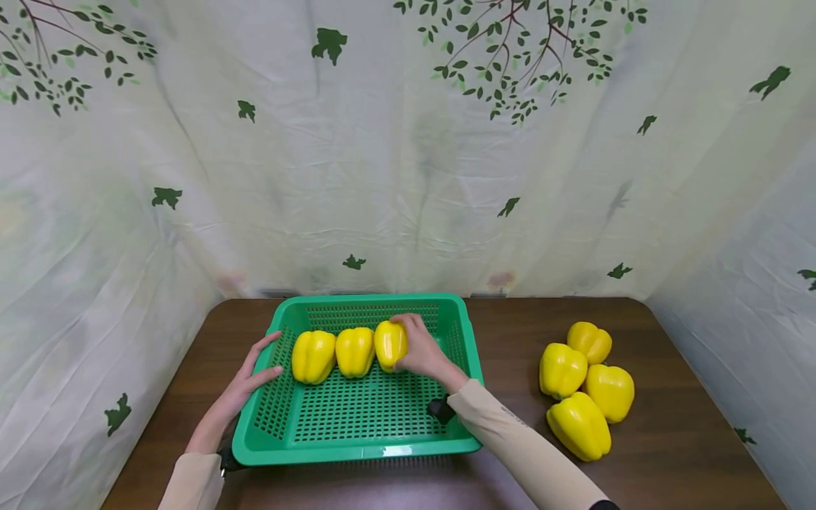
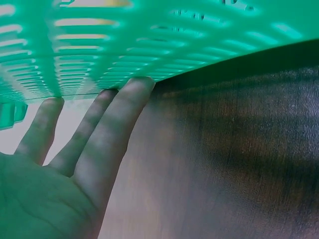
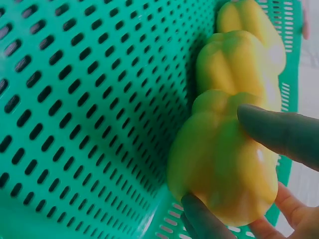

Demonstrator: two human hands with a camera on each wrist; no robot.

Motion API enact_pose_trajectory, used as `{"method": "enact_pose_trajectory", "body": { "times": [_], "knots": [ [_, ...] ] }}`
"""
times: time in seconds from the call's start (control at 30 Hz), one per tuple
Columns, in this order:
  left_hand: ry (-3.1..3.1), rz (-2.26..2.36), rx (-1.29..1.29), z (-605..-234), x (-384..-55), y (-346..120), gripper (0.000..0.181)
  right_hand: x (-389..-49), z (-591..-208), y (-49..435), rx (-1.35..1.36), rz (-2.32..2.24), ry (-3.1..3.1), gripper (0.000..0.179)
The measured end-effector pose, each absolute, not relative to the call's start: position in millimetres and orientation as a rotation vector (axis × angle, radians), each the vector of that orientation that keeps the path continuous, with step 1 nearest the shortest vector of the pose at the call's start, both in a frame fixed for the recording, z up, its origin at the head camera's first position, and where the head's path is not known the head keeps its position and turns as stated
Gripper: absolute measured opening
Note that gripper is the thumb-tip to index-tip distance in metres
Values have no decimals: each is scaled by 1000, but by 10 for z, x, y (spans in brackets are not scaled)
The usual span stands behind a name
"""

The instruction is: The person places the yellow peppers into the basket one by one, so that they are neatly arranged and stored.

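My right hand point(image 1: 422, 350) holds a yellow bell pepper point(image 1: 389, 345) inside the green basket point(image 1: 306, 451). In the right wrist view, the thumb point(image 3: 279, 130) lies on one side of this pepper point(image 3: 224, 169) and fingertips point(image 3: 202, 214) on the other. To its left, a middle pepper point(image 1: 355, 352) and a leftmost pepper point(image 1: 314, 356) form a row with it. At the basket's left rim is my left hand point(image 1: 245, 379), its thumb and a finger reaching over the edge. The left wrist view shows its other fingers point(image 2: 107, 134) straight, tips at the slotted outer wall point(image 2: 174, 45).
On the brown table point(image 1: 503, 340), right of the basket, several more yellow bell peppers point(image 1: 579, 426) sit clustered together. A pale curtain point(image 1: 408, 177) printed with leaves hangs behind the table and along its sides.
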State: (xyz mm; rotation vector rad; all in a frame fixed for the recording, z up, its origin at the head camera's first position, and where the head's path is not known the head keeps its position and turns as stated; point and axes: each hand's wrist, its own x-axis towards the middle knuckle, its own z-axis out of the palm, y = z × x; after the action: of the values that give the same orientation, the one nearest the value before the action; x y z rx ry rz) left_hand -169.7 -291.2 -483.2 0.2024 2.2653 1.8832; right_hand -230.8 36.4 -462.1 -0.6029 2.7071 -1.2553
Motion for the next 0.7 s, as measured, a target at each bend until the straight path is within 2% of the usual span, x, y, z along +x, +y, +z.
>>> {"method": "enact_pose_trajectory", "body": {
  "times": [0.7],
  "knots": [
    [2209, 1919, 225, -4829, -1690, -2916, 60, -2255, -4628, 348, -574, -1162, 2685, 83]
  ]
}}
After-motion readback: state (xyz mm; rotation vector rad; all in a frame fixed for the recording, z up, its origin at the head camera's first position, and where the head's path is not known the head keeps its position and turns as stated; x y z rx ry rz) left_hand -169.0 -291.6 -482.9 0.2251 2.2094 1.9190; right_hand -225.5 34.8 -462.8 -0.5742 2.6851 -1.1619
